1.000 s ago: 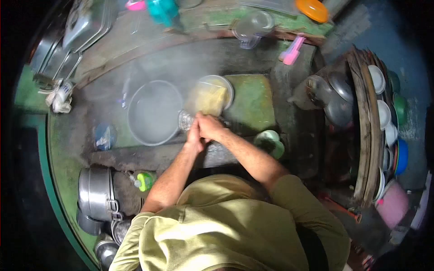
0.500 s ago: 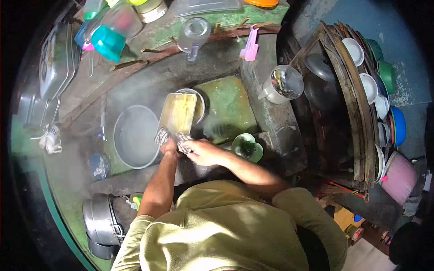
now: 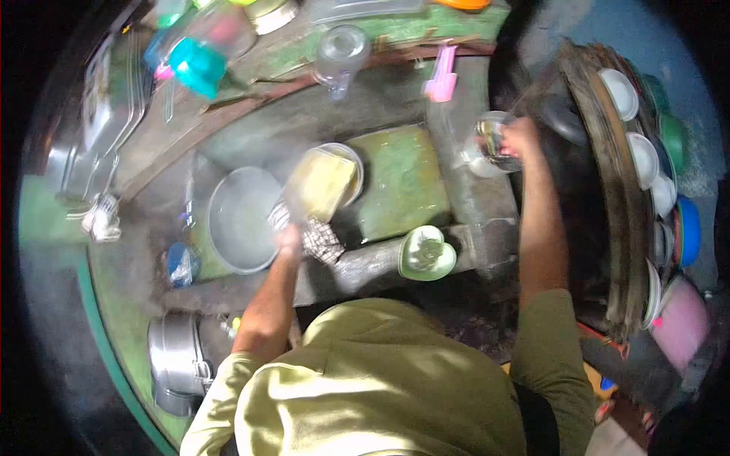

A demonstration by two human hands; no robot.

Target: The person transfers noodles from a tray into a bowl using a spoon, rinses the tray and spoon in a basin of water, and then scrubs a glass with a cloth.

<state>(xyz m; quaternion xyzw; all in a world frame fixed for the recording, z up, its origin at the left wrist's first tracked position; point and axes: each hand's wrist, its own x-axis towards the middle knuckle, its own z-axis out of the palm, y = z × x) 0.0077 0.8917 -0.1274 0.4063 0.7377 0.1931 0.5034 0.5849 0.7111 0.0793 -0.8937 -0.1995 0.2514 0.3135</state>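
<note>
My left hand (image 3: 287, 239) is closed on a checkered cloth (image 3: 322, 242) at the near end of a rectangular tray (image 3: 323, 186) with yellow food in it. The tray is tilted over a round pot (image 3: 355, 163), and part of the cloth hangs free to the right. Out at the right, my right hand (image 3: 518, 138) reaches into the top of a clear pitcher (image 3: 487, 167) that holds utensils. Its fingers are at the utensils, blurred, so their grip is unclear. Steam blurs a large round basin (image 3: 245, 220) left of the tray.
A green heart-shaped bowl (image 3: 427, 254) with dark green contents stands on the near ledge. Pink measuring spoons (image 3: 441, 76) and an upturned clear jug (image 3: 342, 53) hang at the back rail. Bowls (image 3: 643, 159) line the wooden rack at right. Metal pots (image 3: 173, 357) stand at lower left.
My right hand has let go of the cloth at the tray and moved right to the pitcher. The cloth's right part now hangs loose. The view has shifted slightly.
</note>
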